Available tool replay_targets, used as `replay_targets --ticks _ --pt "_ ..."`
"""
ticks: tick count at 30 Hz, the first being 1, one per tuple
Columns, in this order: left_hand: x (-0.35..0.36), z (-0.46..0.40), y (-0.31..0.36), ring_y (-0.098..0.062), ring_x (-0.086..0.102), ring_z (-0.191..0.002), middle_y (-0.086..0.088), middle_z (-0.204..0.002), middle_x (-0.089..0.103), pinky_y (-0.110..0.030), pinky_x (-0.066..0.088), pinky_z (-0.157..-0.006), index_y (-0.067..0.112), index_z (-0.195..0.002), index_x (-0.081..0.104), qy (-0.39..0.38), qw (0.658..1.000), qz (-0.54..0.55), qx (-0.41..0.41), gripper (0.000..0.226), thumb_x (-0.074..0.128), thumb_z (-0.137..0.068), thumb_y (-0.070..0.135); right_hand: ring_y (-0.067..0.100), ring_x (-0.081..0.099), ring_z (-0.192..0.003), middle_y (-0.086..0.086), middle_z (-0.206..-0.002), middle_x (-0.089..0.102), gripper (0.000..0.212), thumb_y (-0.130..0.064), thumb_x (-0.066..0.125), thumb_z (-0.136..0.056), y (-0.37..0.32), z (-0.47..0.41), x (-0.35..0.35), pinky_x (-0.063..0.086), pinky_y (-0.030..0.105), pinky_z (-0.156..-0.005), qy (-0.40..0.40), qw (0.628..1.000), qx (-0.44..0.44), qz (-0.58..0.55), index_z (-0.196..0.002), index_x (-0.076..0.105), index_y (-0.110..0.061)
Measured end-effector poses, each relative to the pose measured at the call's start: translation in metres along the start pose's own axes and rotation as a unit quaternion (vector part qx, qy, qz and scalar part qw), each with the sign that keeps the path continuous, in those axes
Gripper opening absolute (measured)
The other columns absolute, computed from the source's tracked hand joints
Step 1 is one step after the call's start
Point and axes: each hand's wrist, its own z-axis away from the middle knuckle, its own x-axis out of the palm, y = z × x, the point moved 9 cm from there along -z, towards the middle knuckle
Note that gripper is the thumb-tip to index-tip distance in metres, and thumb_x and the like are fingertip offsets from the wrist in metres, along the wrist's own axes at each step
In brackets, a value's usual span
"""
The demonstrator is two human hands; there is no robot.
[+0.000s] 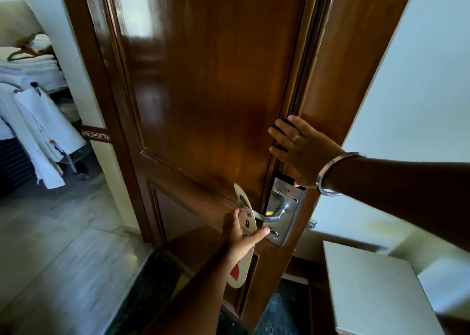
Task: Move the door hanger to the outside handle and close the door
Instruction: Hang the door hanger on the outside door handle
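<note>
A cream door hanger (pixel 244 200) with a red mark near its bottom hangs by its hole on the silver lever handle (pixel 273 214) of the brown wooden door (pixel 203 93). My left hand (pixel 240 233) grips the hanger's middle, thumb stretched toward the steel lock plate (pixel 287 207). My right hand (pixel 302 151) lies flat with spread fingers on the door's edge just above the lock plate; it wears a ring and a steel bangle. The door stands partly ajar, seen from its handle side.
A housekeeping trolley (pixel 33 100) with stacked white towels and hanging cloths stands at the left on the grey tiled floor (pixel 50 245). A white box-like surface (pixel 376 284) sits at lower right. A dark stone threshold (pixel 142 291) runs below the door.
</note>
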Motion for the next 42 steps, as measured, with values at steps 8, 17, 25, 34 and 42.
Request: replay_targets --ticks 8,17,25,34,42 --pt "-0.023 -0.02 0.018 0.002 0.054 -0.102 0.012 -0.115 0.054 -0.01 0.05 -0.073 0.057 -0.101 0.053 -0.022 0.996 -0.026 0.076 0.054 0.084 -0.057 0.066 0.044 -0.004 -0.151 0.02 -0.165 -0.004 0.094 -0.078 0.038 -0.083 0.002 -0.003 0.006 -0.008 0.061 -0.118 -0.003 1.0 0.005 -0.008 -0.157 0.013 -0.025" --pt "0.018 0.022 0.031 -0.022 0.049 -0.117 -0.006 -0.131 0.045 -0.037 0.051 -0.093 0.022 -0.136 0.04 0.108 0.993 -0.019 0.033 0.11 0.081 -0.049 0.074 0.044 -0.002 -0.151 0.02 -0.165 -0.003 0.097 -0.081 0.036 -0.082 0.005 -0.004 0.01 -0.005 0.061 -0.119 -0.008 1.0 0.004 0.002 -0.156 0.013 -0.024" --pt "0.07 0.029 0.03 -0.034 0.05 -0.115 -0.016 -0.132 0.041 -0.046 0.052 -0.09 0.011 -0.144 0.033 0.135 0.983 -0.093 -0.077 0.12 0.081 -0.053 0.074 0.045 -0.003 -0.151 0.021 -0.165 -0.004 0.097 -0.079 0.036 -0.082 0.004 0.0 0.013 -0.004 0.062 -0.118 0.013 1.0 0.007 -0.002 -0.157 0.012 -0.023" --pt "0.096 0.019 0.002 -0.037 0.047 -0.122 -0.022 -0.142 0.026 -0.046 0.053 -0.093 0.013 -0.147 0.014 0.088 0.983 -0.124 -0.105 0.127 0.081 -0.058 0.073 0.046 -0.002 -0.15 0.022 -0.165 -0.002 0.094 -0.078 0.038 -0.083 -0.002 -0.001 0.013 -0.003 0.062 -0.118 0.042 0.999 0.011 -0.007 -0.156 0.014 -0.024" --pt "0.09 0.015 -0.001 -0.036 0.043 -0.123 -0.018 -0.14 0.026 -0.048 0.051 -0.095 0.015 -0.147 0.015 0.09 0.982 -0.129 -0.101 0.13 0.085 -0.052 0.069 0.047 0.002 -0.15 0.023 -0.164 0.002 0.095 -0.079 0.042 -0.081 -0.001 -0.003 0.015 -0.003 0.063 -0.118 0.078 0.997 0.018 -0.007 -0.155 0.02 -0.024"
